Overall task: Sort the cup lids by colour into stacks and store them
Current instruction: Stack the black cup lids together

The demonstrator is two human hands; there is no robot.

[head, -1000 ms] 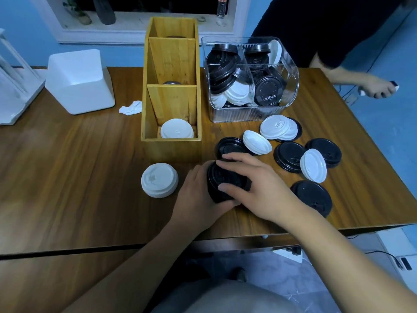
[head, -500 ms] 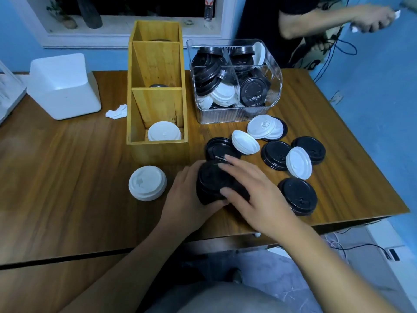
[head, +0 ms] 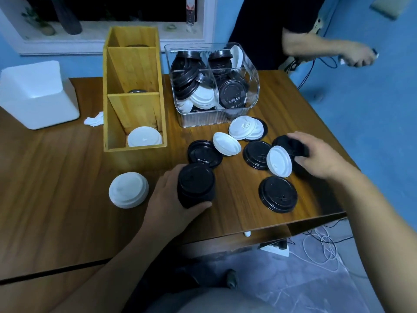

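My left hand (head: pixel 171 199) grips a stack of black lids (head: pixel 195 184) standing on the table near the front edge. My right hand (head: pixel 320 154) reaches to the right and curls its fingers round a black lid (head: pixel 291 144) lying at the right side. A white lid (head: pixel 279 161) leans beside that hand. More loose black lids (head: pixel 278 197) (head: pixel 204 152) and white lids (head: pixel 226 143) (head: pixel 244 128) lie between my hands. A stack of white lids (head: pixel 128 192) sits left of my left hand.
A wooden divided box (head: pixel 135 93) holds white lids (head: pixel 144 137) in its front section. A clear bin (head: pixel 212 86) behind the loose lids is full of mixed lids. A white block (head: pixel 36 96) stands at the far left. Another person stands beyond the table's right corner.
My right hand left the black stack and moved right onto a black lid. My left hand keeps hold of the stack. The other person's arm shifted.
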